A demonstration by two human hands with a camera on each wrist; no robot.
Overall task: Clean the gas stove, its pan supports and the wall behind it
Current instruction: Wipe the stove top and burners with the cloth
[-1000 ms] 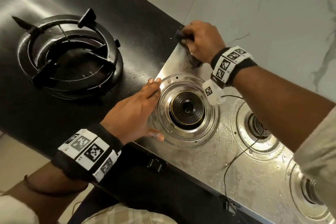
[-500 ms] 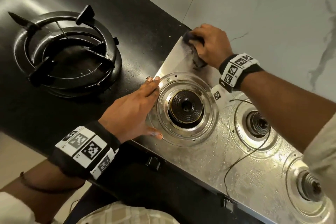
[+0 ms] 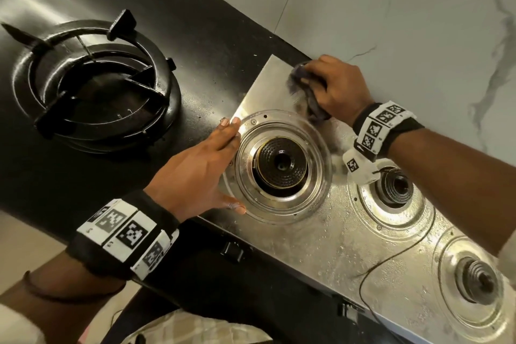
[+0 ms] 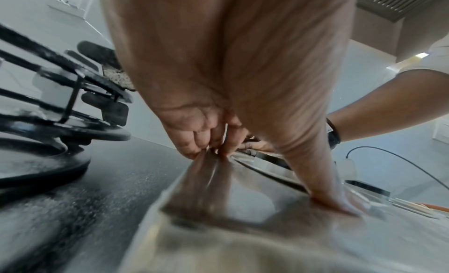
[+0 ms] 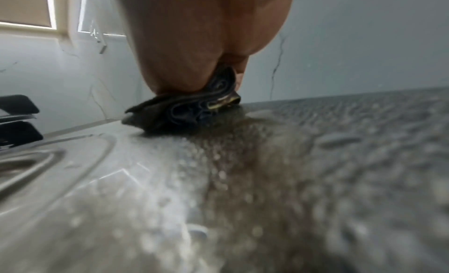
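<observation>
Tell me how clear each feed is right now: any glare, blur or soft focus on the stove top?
Head view: sharp, with glare off the wet stove top and edge distortion. Left wrist view: the left hand fills the frame; steel in the foreground is smeared and out of focus. Right wrist view: the cloth under the right hand is fairly crisp; near droplets blur out.

A stack of pan supports (image 3: 95, 92) sits on the countertop (image 3: 195, 45) left of the gas stove (image 3: 335, 246), whose three burners (image 3: 280, 166) run along it, wall (image 3: 391, 8) behind.
</observation>
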